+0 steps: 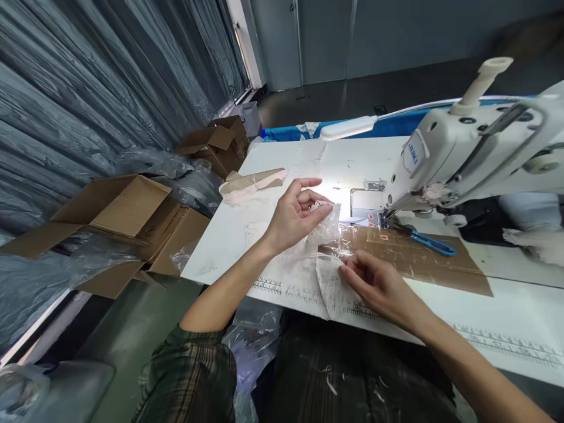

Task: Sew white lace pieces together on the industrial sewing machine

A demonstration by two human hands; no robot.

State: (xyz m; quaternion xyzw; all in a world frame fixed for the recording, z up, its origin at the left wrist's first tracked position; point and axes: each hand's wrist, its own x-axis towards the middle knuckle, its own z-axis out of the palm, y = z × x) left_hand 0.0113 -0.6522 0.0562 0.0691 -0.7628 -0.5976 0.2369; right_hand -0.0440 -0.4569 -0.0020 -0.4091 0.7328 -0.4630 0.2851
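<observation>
My left hand [296, 212] pinches the scalloped edge of a piece of sheer white lace fabric [326, 228], lifted a little off the table. Lower and to the right, my right hand [373, 283] has its thumb and fingers closed on another edge of the same white fabric, part of which hangs over the table's front edge. Just beyond my hands stands a white sewing machine [434, 155], its presser foot [384, 218] close to the right of the fabric. Blue-handled scissors [429, 241] lie beside the foot on a brown taped sheet [423, 267].
Printed ruler markings [506, 341] run along the front of the white table [211, 249]. A rolled, tied bundle of beige fabric [253, 181] lies at the left. A white lamp [348, 127] reaches over the back. Open cardboard boxes [127, 205] and plastic sheeting stand on the left.
</observation>
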